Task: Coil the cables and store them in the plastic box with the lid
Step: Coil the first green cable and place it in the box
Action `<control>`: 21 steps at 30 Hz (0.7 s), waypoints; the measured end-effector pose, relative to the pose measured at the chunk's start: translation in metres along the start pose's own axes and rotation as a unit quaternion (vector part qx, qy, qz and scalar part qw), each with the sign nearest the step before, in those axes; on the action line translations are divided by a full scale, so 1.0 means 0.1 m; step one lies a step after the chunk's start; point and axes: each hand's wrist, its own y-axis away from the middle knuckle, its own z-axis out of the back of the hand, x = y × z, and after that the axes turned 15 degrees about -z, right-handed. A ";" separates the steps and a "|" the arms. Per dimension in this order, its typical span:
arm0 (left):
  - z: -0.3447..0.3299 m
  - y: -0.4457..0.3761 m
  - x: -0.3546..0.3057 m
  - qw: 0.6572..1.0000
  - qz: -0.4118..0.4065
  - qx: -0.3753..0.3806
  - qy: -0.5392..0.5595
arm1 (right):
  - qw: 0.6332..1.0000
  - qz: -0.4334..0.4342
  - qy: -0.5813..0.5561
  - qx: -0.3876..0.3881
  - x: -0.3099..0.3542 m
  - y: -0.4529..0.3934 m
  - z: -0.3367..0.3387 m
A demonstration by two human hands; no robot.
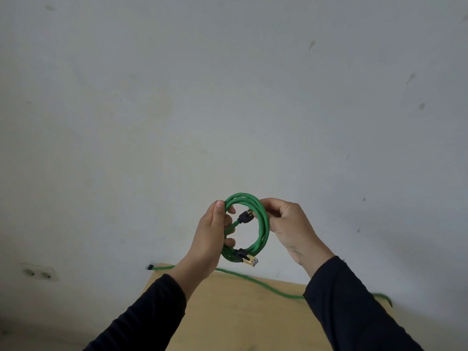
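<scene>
While my left hand (211,239) grips one side of the green coil (249,228) and my right hand (286,224) pinches the other, above the worktop (240,312), I should tuck both plugs inside so the loops hold. A second cable (255,281) lies uncoiled below; no box in view.

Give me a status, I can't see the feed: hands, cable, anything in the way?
Left hand and right hand both grip the coiled green cable, held up. Second green cable lies uncoiled on the table. Box not in view.
</scene>
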 end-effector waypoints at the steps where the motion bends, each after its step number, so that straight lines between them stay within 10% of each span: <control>1: 0.01 0.00 0.00 1.000 -0.010 0.007 -0.014 | 1.000 -0.001 -0.007 -0.023 -0.02 0.00 -0.01; 11: 0.00 0.05 0.08 0.988 -0.085 -0.052 -0.119 | 0.991 0.051 -0.111 -0.050 -0.25 0.20 -0.27; 21: 0.13 0.64 0.57 0.992 0.031 -0.022 -0.117 | 0.993 -0.018 0.010 -0.117 -0.93 0.42 -0.47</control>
